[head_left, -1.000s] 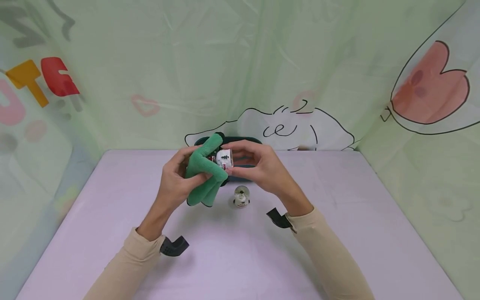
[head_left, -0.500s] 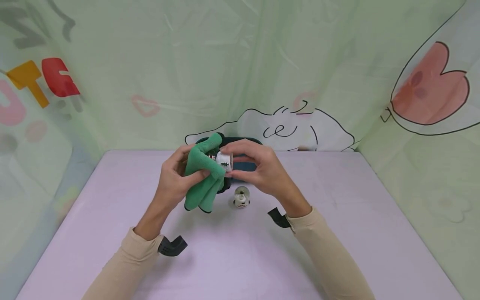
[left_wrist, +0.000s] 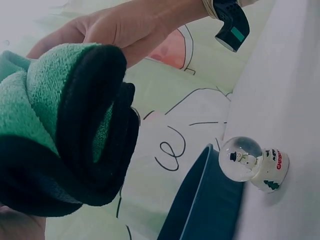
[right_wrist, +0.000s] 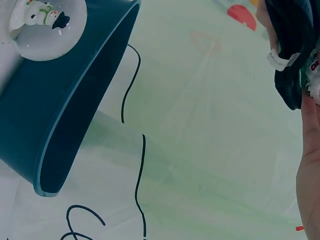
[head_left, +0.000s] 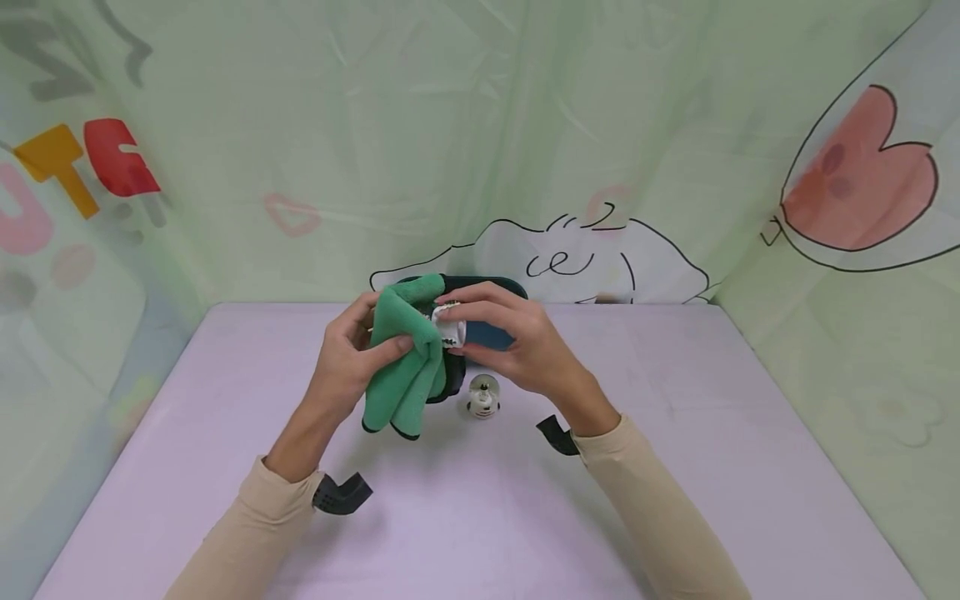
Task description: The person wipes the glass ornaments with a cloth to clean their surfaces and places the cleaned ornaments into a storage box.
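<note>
My left hand [head_left: 341, 358] grips a green cloth [head_left: 405, 358] with dark edging, thumb on top, its folds hanging down. The cloth is wrapped round one end of a snow globe, whose white printed base [head_left: 450, 332] sticks out to the right; its glass is hidden in the folds. Fingers and thumb of my right hand [head_left: 525, 337] pinch that base from the other side. Below the hands, a second snow globe [head_left: 483, 398] stands upright on the table; the left wrist view shows a snowman in its glass [left_wrist: 241, 159].
Behind the hands, a dark blue bin [head_left: 491, 333] stands at the table's back edge, close behind the standing globe. The lilac table [head_left: 637, 500] meets printed pale green curtains [head_left: 450, 150] at the back and sides.
The base has turned between my right fingers, so its printed tree has moved down. The cloth and left hand have shifted slightly down and left. The standing globe has stayed put.
</note>
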Demonstrator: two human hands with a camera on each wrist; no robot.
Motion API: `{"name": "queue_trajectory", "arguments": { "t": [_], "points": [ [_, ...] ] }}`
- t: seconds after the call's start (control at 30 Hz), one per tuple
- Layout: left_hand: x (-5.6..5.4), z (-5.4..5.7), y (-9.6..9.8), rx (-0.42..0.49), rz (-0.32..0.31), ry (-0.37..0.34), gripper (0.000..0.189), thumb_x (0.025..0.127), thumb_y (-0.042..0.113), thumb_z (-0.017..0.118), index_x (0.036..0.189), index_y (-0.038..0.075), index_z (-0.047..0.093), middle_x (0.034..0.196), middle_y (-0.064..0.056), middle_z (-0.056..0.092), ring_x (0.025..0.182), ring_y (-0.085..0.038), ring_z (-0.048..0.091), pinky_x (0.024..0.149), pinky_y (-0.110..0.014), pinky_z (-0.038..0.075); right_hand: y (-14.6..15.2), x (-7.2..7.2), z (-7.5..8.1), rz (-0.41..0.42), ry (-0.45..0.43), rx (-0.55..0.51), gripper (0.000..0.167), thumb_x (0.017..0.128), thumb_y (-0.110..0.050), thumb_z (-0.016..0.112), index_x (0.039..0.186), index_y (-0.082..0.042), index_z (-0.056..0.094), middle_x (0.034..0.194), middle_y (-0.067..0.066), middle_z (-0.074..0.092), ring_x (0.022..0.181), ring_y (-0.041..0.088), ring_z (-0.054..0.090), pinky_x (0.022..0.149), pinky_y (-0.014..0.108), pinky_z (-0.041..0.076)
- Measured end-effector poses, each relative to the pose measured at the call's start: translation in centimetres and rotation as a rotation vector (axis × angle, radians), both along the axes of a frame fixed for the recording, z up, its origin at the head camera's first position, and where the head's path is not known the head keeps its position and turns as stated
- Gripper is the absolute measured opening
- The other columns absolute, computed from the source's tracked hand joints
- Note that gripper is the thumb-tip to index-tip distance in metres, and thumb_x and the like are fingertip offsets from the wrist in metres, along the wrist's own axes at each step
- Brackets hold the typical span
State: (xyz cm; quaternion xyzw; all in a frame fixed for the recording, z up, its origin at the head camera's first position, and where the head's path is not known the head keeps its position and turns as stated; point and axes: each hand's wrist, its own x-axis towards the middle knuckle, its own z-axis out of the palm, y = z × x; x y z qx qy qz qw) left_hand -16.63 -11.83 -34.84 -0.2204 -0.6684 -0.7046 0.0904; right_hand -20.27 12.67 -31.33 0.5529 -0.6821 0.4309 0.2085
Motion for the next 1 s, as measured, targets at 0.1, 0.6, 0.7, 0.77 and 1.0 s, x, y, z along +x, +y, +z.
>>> {"name": "queue_trajectory", "arguments": {
  "t": [0.1, 0.6, 0.7, 0.77, 1.0],
  "points": [
    [0.0, 0.0, 0.0, 0.003, -0.012, -0.007, 0.050, 0.090, 0.002, 0.073, 0.137, 0.002, 0.056, 0.113, -0.007, 0.065, 0.100, -0.022, 0.069, 0.085, -0.032, 0.060, 0.0, 0.0, 0.1, 0.002, 0.014, 0.004, 0.041, 0.081, 0.006, 0.081, 0.119, -0.004, 0.069, 0.124, 0.014, 0.067, 0.119, 0.027, 0.064, 0.093, 0.030, 0.055],
    [-0.2, -0.5, -0.1, 0.023, -0.065, 0.079, 0.050, 0.088, 0.006, 0.079, 0.134, 0.006, 0.059, 0.116, -0.006, 0.066, 0.103, -0.021, 0.067, 0.085, -0.031, 0.059, 0.1, 0.5, 0.0, 0.014, -0.207, -0.031, 0.051, 0.076, 0.004, 0.087, 0.123, 0.001, 0.068, 0.119, 0.012, 0.069, 0.108, 0.022, 0.067, 0.089, 0.036, 0.059],
    [-0.2, -0.6, 0.0, 0.011, -0.060, 0.105, 0.049, 0.088, 0.009, 0.080, 0.133, 0.007, 0.060, 0.117, -0.004, 0.067, 0.104, -0.021, 0.066, 0.087, -0.030, 0.058, 0.2, 0.7, 0.1, 0.002, -0.302, -0.032, 0.051, 0.077, 0.003, 0.086, 0.124, -0.001, 0.069, 0.117, 0.009, 0.069, 0.103, 0.020, 0.069, 0.088, 0.035, 0.060],
    [-0.2, -0.5, 0.0, 0.000, -0.053, 0.121, 0.050, 0.088, 0.008, 0.080, 0.133, 0.005, 0.060, 0.117, -0.003, 0.067, 0.105, -0.021, 0.065, 0.088, -0.030, 0.057, 0.2, 0.9, 0.2, -0.010, -0.362, -0.029, 0.049, 0.079, 0.001, 0.086, 0.124, -0.003, 0.069, 0.116, 0.007, 0.069, 0.101, 0.020, 0.071, 0.087, 0.035, 0.060],
    [-0.1, -0.6, 0.1, -0.030, -0.029, 0.149, 0.052, 0.085, 0.001, 0.080, 0.133, 0.000, 0.058, 0.119, -0.003, 0.068, 0.104, -0.021, 0.065, 0.089, -0.030, 0.056, 0.2, 1.1, 0.5, -0.062, -0.524, -0.015, 0.041, 0.083, -0.004, 0.082, 0.122, -0.006, 0.070, 0.114, 0.005, 0.070, 0.098, 0.020, 0.070, 0.085, 0.038, 0.061]
  ]
}}
